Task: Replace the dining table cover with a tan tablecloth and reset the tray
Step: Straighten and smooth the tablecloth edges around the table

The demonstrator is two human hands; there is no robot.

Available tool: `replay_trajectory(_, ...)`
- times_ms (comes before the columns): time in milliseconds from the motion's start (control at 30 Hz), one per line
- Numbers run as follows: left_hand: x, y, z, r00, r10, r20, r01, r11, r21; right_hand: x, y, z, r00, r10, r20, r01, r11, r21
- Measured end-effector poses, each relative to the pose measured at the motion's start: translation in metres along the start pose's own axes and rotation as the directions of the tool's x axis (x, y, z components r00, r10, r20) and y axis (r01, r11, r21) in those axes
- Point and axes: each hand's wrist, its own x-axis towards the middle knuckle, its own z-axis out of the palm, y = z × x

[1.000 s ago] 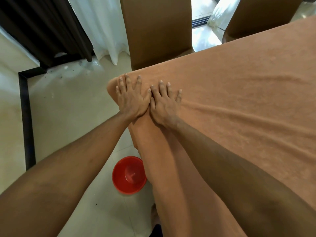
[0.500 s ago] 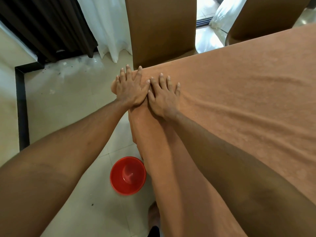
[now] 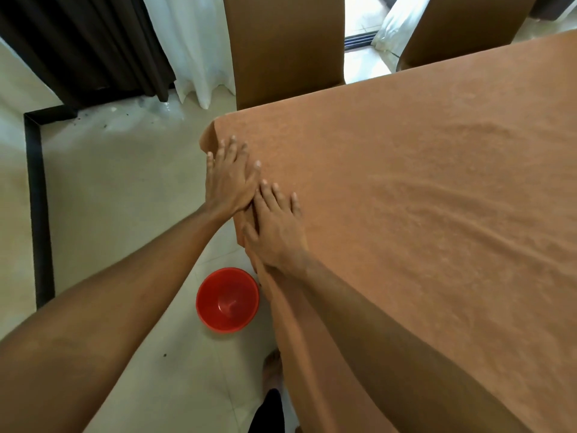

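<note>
At table corner: we note both grips lying palm down on the cloth [image 3: 421, 198], side by side near the left edge.
Cloth: tan, spread over the table top, draped down the near side and round the corner; we see shallow creases running across it to the right of the grips.
Left grip [image 3: 231, 179]: open, fingers straight and flat on the cloth just short of the corner; it holds nothing.
Right grip [image 3: 274, 226]: open, fingers straight, pressed flat just behind the left one, fingertips against its thumb side; thumb lies along the table edge.
Floor [image 3: 125, 182]: pale tiles; a red bowl [image 3: 227, 300] stands there just beside the hanging cloth, below the grips.
Far side: we count two tan chairs [image 3: 281, 48] against the table, with a white curtain [image 3: 193, 51] and a dark curtain [image 3: 84, 42] to their left.
</note>
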Motion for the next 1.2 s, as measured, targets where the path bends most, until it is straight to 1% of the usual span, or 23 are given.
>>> replay_trajectory(67, -0.013, -0.005, -0.002, 1.000, -0.004, 0.013, 0.004, 1.000, 0.020, -0.014, 0.020, -0.012, 0.997, -0.011, -0.076, 0.012, 1.000, 0.013)
replay_trajectory(100, -0.021, -0.003, -0.004, 1.000, -0.009, 0.020, 0.009, 1.000, 0.024, -0.023, 0.036, -0.022, 0.991, 0.027, -0.133, -0.028, 1.000, -0.001)
replay_trajectory(167, -0.038, 0.007, -0.005, 0.999, 0.020, 0.034, -0.020, 1.000, 0.011, -0.034, 0.077, -0.039, 0.961, 0.192, -0.200, -0.206, 0.977, -0.049)
replay_trajectory(233, -0.058, 0.026, -0.002, 0.993, 0.101, 0.057, -0.101, 0.995, 0.000, -0.049, 0.112, -0.052, 0.907, 0.376, -0.188, -0.395, 0.915, -0.077)
replay_trajectory(267, -0.070, 0.037, 0.000, 0.990, 0.128, 0.066, -0.127, 0.992, -0.008, -0.057, 0.121, -0.054, 0.886, 0.435, -0.160, -0.452, 0.888, -0.083)
replay_trajectory(300, -0.082, 0.048, 0.003, 0.987, 0.139, 0.074, -0.138, 0.990, -0.018, -0.067, 0.123, -0.052, 0.880, 0.458, -0.127, -0.470, 0.878, -0.092)
replay_trajectory(367, -0.106, 0.068, 0.010, 0.991, 0.116, 0.071, -0.112, 0.992, -0.053, -0.094, 0.111, -0.038, 0.917, 0.388, -0.090, -0.397, 0.911, -0.117)
replay_trajectory(467, -0.138, 0.087, 0.016, 0.998, 0.017, 0.068, -0.008, 0.991, -0.134, -0.150, 0.062, -0.012, 0.989, 0.138, -0.048, -0.142, 0.986, -0.087)
replay_trajectory(500, -0.148, 0.088, 0.017, 0.997, 0.000, 0.076, 0.011, 0.990, -0.141, -0.169, 0.045, -0.003, 0.999, 0.026, -0.026, -0.028, 0.997, -0.073)
replay_trajectory(567, -0.169, 0.090, 0.020, 0.996, -0.008, 0.088, 0.018, 0.994, -0.112, -0.204, 0.022, 0.007, 0.986, -0.160, 0.051, 0.164, 0.984, -0.068)
replay_trajectory(600, -0.173, 0.087, 0.021, 0.996, -0.005, 0.091, 0.015, 0.994, -0.107, -0.207, 0.019, 0.007, 0.975, -0.207, 0.078, 0.210, 0.977, -0.036)
replay_trajectory(633, -0.193, 0.095, 0.021, 0.996, 0.005, 0.091, 0.004, 0.995, -0.098, -0.226, 0.022, -0.003, 0.975, -0.215, 0.052, 0.214, 0.976, 0.026)
replay_trajectory(667, -0.199, 0.095, 0.023, 0.995, 0.006, 0.096, 0.003, 0.995, -0.100, -0.228, 0.029, -0.011, 0.981, -0.192, -0.014, 0.193, 0.977, 0.087)
replay_trajectory(700, -0.210, 0.098, 0.024, 0.995, 0.006, 0.104, 0.005, 0.994, -0.107, -0.235, 0.040, -0.020, 0.988, -0.130, -0.082, 0.140, 0.981, 0.130)
replay_trajectory(733, -0.221, 0.103, 0.026, 0.994, 0.014, 0.108, -0.003, 0.995, -0.099, -0.241, 0.055, -0.028, 0.987, -0.056, -0.148, 0.075, 0.989, 0.128)
replay_trajectory(800, -0.249, 0.118, 0.031, 0.992, 0.043, 0.121, -0.033, 0.996, -0.083, -0.257, 0.094, -0.043, 0.977, 0.135, -0.168, -0.125, 0.990, 0.063)
replay_trajectory(833, -0.257, 0.124, 0.035, 0.991, 0.058, 0.124, -0.049, 0.996, -0.080, -0.260, 0.113, -0.047, 0.961, 0.235, -0.149, -0.234, 0.972, 0.023)
replay_trajectory(867, -0.269, 0.134, 0.039, 0.989, 0.076, 0.126, -0.066, 0.995, -0.079, -0.269, 0.130, -0.049, 0.940, 0.316, -0.132, -0.321, 0.947, -0.020)
replay_trajectory(900, -0.279, 0.143, 0.043, 0.989, 0.083, 0.126, -0.073, 0.994, -0.084, -0.278, 0.142, -0.048, 0.925, 0.365, -0.104, -0.371, 0.927, -0.051)
replay_trajectory(933, -0.289, 0.151, 0.046, 0.988, 0.085, 0.127, -0.074, 0.993, -0.087, -0.288, 0.150, -0.045, 0.926, 0.368, -0.080, -0.374, 0.924, -0.077)
replay_trajectory(1033, -0.313, 0.168, 0.057, 0.992, 0.061, 0.111, -0.054, 0.996, -0.065, -0.322, 0.140, -0.027, 0.964, 0.263, -0.047, -0.267, 0.955, -0.127)
replay_trajectory(1133, -0.335, 0.167, 0.066, 0.994, 0.054, 0.099, -0.055, 0.998, 0.009, -0.360, 0.096, -0.003, 0.984, 0.175, -0.039, -0.178, 0.980, -0.089)
replay_trajectory(1200, -0.346, 0.157, 0.069, 0.991, 0.081, 0.106, -0.088, 0.994, 0.064, -0.386, 0.065, 0.011, 0.988, 0.147, -0.044, -0.150, 0.986, -0.073)
